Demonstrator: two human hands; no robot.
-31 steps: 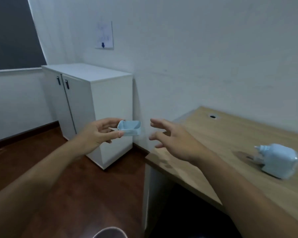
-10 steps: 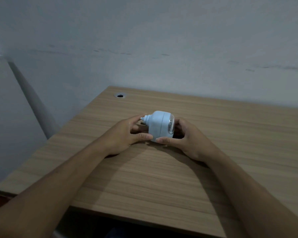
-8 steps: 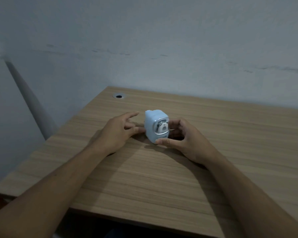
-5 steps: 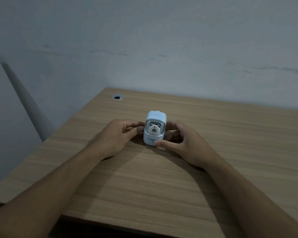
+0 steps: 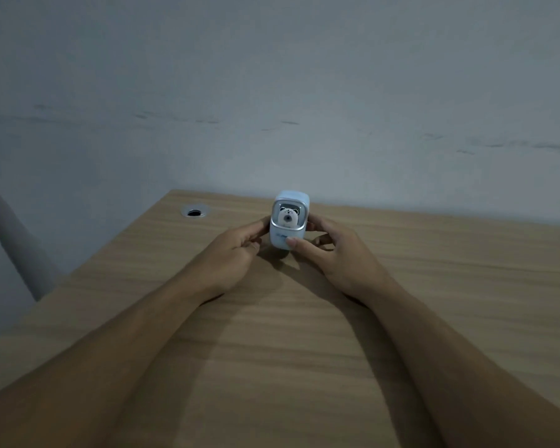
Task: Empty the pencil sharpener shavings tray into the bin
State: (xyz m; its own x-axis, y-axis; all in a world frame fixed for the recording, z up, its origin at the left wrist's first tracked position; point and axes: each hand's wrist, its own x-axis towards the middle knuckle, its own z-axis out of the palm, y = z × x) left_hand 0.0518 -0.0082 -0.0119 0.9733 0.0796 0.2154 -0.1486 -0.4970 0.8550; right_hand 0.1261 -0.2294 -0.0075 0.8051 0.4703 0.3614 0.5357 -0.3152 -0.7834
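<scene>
A pale blue pencil sharpener (image 5: 289, 223) stands upright on the wooden desk (image 5: 304, 334), its bear-face front turned toward me. My left hand (image 5: 232, 252) touches its left side with curled fingers. My right hand (image 5: 335, 253) holds its right side, thumb pressed on the lower front. The shavings tray cannot be told apart from the body. The bin is out of view.
A round cable hole (image 5: 193, 212) sits in the desk's far left corner. A grey-white wall (image 5: 304, 108) rises right behind the desk. The desk's left edge drops off beside a pale cabinet side (image 5: 0, 221).
The tray held in my left hand three seconds ago is no longer seen apart. The sharpener was turned from lying sideways to upright and slid farther from me, toward the wall.
</scene>
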